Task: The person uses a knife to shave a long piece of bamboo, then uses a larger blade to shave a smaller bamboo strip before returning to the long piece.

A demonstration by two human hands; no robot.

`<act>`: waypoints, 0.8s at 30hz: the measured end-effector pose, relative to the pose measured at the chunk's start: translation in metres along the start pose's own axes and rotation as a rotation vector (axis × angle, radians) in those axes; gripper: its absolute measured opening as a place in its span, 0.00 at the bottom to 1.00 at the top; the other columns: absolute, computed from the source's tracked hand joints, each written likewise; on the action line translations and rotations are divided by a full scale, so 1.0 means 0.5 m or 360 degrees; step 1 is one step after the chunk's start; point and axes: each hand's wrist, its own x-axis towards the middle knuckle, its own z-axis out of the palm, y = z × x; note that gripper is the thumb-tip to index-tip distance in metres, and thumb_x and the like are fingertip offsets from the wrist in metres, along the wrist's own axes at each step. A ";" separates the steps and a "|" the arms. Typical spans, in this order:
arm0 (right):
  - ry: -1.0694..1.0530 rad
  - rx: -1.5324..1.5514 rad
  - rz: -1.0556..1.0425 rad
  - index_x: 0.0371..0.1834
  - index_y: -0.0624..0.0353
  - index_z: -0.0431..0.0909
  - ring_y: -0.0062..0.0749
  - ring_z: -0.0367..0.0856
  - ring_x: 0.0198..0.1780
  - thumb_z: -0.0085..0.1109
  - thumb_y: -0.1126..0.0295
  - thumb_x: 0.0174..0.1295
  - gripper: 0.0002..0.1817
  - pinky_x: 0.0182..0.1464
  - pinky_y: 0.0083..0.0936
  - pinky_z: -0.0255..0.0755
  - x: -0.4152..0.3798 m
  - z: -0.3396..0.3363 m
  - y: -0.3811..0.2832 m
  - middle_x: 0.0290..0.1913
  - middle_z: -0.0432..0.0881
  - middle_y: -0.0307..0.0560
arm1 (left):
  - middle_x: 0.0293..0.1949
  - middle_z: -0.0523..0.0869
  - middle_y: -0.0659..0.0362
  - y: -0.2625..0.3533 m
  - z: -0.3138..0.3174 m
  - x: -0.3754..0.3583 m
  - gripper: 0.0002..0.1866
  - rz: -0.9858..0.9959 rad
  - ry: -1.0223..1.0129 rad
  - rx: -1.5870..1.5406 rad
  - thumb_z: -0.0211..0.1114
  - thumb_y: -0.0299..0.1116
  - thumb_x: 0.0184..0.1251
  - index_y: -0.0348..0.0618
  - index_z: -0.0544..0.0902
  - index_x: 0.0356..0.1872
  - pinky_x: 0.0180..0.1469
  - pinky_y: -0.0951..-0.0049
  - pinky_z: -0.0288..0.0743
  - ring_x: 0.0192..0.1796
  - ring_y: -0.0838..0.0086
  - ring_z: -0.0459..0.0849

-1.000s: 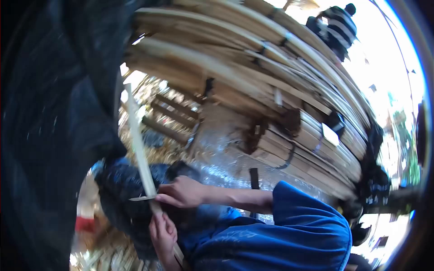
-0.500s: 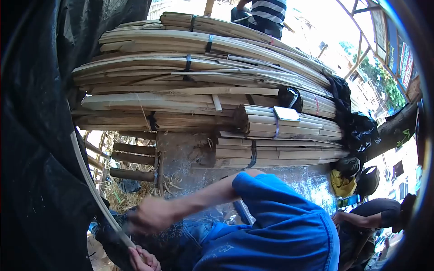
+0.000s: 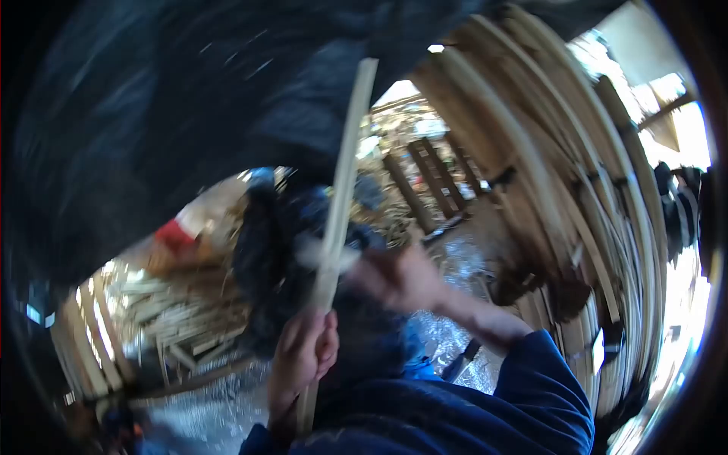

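My left hand (image 3: 305,350) is closed around the lower part of a long pale bamboo strip (image 3: 345,174). The strip stands nearly upright in view, its top end against dark sheeting, and its lower end runs down past my left wrist. My right hand (image 3: 398,279), smeared by motion, is beside the strip on its right, above my left hand. From its fingers a pale, blurred blade-like tool (image 3: 309,253) reaches across the strip; its exact kind cannot be made out. Dark cloth (image 3: 265,258) lies behind the strip, over my lap.
Tied bundles of long split bamboo (image 3: 561,167) fill the right side. Black sheeting (image 3: 167,129) hangs across the upper left. Scraps of split bamboo (image 3: 182,307) lie at left, and wooden slats (image 3: 436,178) stand beyond my hands. A person in striped clothing (image 3: 686,201) is at the far right.
My view has turned down and left, so the bundles now stand at the right. Both hands and the strip appear nearer the middle, and the strip is more upright. My left hand still grips it.
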 end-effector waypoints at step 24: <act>-0.0349 0.0062 -0.0601 0.22 0.59 0.78 0.30 0.73 0.09 0.53 0.51 0.66 0.23 0.11 0.30 0.67 0.031 0.085 -0.070 0.10 0.73 0.45 | 0.16 0.69 0.65 -0.011 -0.061 -0.071 0.15 0.0097 0.0229 0.0192 0.44 0.39 0.77 0.39 0.74 0.45 0.17 0.83 0.55 0.15 0.86 0.64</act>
